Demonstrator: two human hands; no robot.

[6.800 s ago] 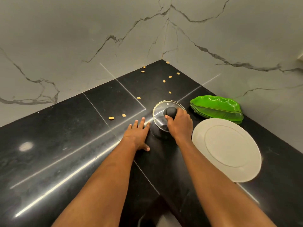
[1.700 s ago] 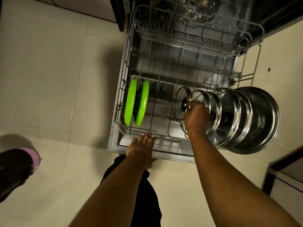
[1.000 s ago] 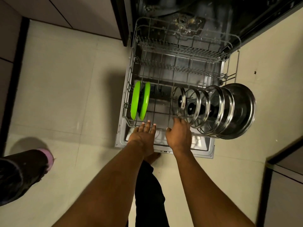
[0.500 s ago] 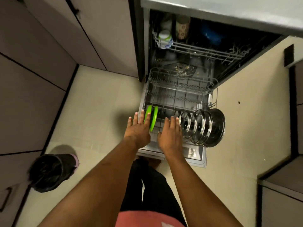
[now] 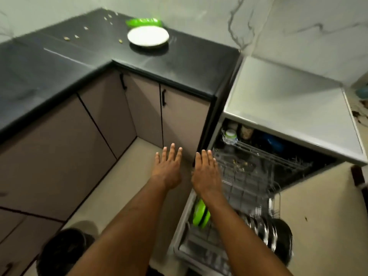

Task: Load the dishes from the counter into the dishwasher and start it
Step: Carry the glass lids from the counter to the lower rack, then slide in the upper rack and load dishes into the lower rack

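Both your hands have lifted off the rack (image 5: pixel 235 198); left hand (image 5: pixel 167 172) and right hand (image 5: pixel 206 176) hover flat, empty, with the plate (image 5: pixel 148 36) far on the counter (image 5: pixel 189 58).

Both hands are held out flat and hold nothing: the left hand (image 5: pixel 168 170) above the floor, the right hand (image 5: pixel 206 174) just beside it, above the pulled-out lower rack (image 5: pixel 245 188) of the open dishwasher (image 5: pixel 298 136). In the rack two green plates (image 5: pixel 200 213) stand on edge, with a blurred row of glass lids (image 5: pixel 258 222) to their right. On the black bench (image 5: pixel 59 62) lie a white plate (image 5: pixel 148 36), a green leaf-shaped dish (image 5: pixel 143 22) behind it, and some scattered seeds (image 5: pixel 66 38). A black bin (image 5: pixel 61 250) stands on the floor.
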